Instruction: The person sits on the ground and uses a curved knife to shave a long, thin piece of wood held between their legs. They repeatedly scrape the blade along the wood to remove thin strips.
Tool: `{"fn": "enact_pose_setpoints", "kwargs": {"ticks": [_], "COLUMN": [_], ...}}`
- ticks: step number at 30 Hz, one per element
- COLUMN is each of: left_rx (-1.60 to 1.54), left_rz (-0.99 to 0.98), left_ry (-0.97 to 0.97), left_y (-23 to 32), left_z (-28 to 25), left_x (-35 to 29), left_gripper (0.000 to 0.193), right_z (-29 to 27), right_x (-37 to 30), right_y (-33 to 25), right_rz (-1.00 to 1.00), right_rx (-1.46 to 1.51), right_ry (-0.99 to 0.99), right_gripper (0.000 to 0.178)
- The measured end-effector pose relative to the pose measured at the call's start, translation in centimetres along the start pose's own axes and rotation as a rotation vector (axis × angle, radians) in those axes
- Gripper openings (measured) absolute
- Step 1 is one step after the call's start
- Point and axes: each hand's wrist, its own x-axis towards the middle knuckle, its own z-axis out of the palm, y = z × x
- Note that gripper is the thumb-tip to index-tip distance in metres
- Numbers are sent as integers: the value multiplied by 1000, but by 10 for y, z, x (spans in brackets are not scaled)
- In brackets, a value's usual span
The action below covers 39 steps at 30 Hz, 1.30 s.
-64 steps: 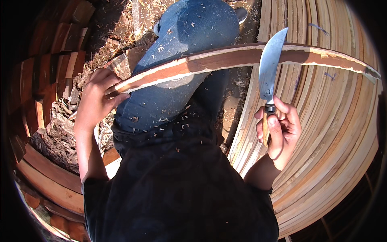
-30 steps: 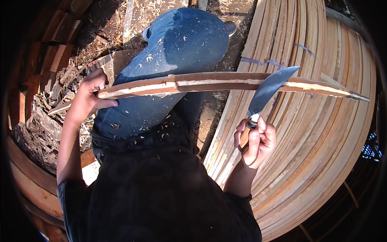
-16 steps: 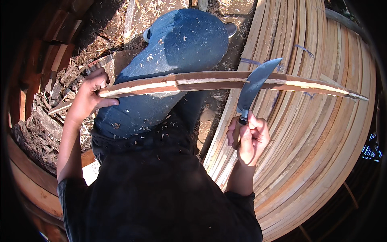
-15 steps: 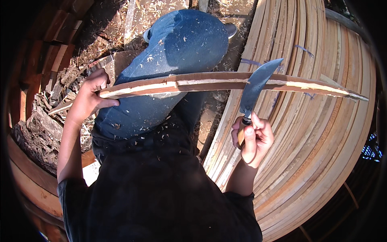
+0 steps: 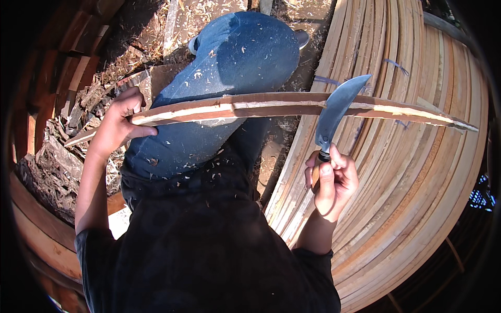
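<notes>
A long wooden strip (image 5: 209,112), brown with a pale split edge, lies across my thigh and reaches out over the stacked strips on the right. My left hand (image 5: 122,119) is closed round it close to its left end, thumb on the near side. In my right hand (image 5: 336,180) is a machete (image 5: 336,115), its short wooden handle gripped in the fingers. The broad curved blade points away from me and crosses over the strip right of its middle; whether it touches the wood I cannot tell.
A broad pile of long pale wooden strips (image 5: 402,182) fills the right side. Reddish-brown wood pieces (image 5: 68,78) are stacked at the far left. Bark and shavings (image 5: 60,167) cover the ground on the left. My bent knee (image 5: 261,47), dotted with wood chips, is at the top.
My right hand and the machete have shifted slightly to the right along the strip. My left hand keeps its hold, and the strip is almost where it was.
</notes>
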Motion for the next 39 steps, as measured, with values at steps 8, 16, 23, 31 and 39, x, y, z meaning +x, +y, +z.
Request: {"fn": "enact_pose_setpoints", "kwargs": {"ticks": [8,16,23,31,39], "left_rx": [11,-20,34,-4,-8], "left_rz": [-13,-3,19,-20,-13], "left_ry": [10,15,9,-3,-6], "left_y": [4,0,0,2,-1], "left_z": [-2,2,-3,-1,-1], "left_x": [2,1,4,2,-1], "left_gripper": [55,55,56,52,55], "right_z": [0,-5,2,-17,-6], "right_x": [3,3,5,-5,-7], "right_y": [0,-10,-20,-22,-18], "right_rz": [12,51,135,99,134], "right_rx": [94,-39,-342,-97,-10], "right_ry": [9,55,-364,69,47], "right_gripper": [30,27,22,26,19]}}
